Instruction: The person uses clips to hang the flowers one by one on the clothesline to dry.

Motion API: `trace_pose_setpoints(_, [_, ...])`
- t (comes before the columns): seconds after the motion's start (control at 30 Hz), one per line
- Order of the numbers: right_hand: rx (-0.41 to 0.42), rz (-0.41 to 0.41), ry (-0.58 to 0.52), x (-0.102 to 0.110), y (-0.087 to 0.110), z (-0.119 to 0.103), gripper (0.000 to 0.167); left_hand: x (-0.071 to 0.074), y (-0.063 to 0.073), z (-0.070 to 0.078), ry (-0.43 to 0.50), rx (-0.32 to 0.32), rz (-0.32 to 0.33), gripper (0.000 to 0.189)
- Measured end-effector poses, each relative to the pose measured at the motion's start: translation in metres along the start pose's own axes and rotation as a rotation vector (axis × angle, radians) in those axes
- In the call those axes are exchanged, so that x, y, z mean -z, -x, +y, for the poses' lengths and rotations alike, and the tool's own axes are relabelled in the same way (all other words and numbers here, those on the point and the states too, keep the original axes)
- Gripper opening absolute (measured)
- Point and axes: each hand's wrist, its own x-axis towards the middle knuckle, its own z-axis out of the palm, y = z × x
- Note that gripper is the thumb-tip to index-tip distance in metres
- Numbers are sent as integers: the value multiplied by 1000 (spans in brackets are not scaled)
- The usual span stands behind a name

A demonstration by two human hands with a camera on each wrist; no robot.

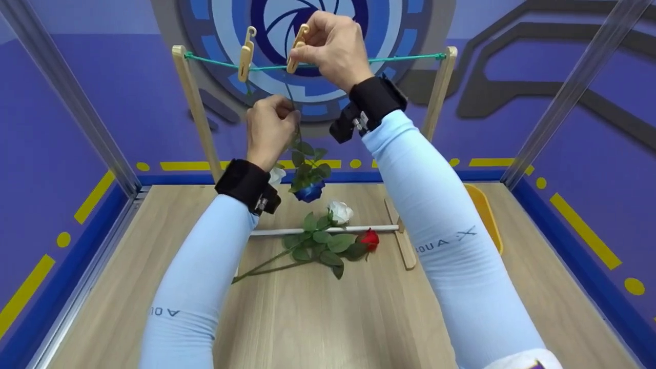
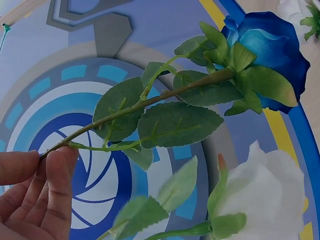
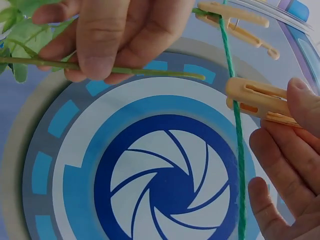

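My left hand (image 1: 270, 128) pinches the stem of a blue rose (image 1: 309, 190), whose bloom hangs downward with green leaves above it. In the right wrist view the stem's cut end (image 3: 197, 76) points toward the string, a short gap away. My right hand (image 1: 341, 48) pinches a wooden clothespin (image 1: 296, 51) between thumb and fingers; its tip sits around the green string (image 3: 238, 131). To the left, a second clothespin (image 1: 246, 59) grips another stem at the string. A white rose (image 2: 265, 192) hangs bloom-down beside the blue one, partly hidden by my left hand in the head view.
Wooden posts (image 1: 439, 92) hold the string at both ends. On the table (image 1: 318, 318) a white rose (image 1: 340, 212) and a red rose (image 1: 369, 240) lie across the frame's white rod (image 1: 379, 228). A yellow container (image 1: 484, 215) stands behind my right forearm.
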Motion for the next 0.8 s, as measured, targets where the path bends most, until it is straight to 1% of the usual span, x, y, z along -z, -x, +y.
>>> trace_pose_setpoints(0.1, [-17, -5, 16, -4, 0, 2, 12, 0, -1, 0, -8, 12, -1, 14])
trace_pose_setpoints(0.2, [-51, -13, 15, -8, 0, 3, 11, -1, -2, 1, -6, 20, 3, 15])
trace_pose_setpoints(0.43, [-113, -34, 40, -12, 1, 2, 11, -1, -4, 1, 23, 33, 11, 13])
trace_pose_setpoints(0.8, [-146, -52, 37, -14, 2, 2, 13, -1, -8, 2, 77, 63, 3, 10])
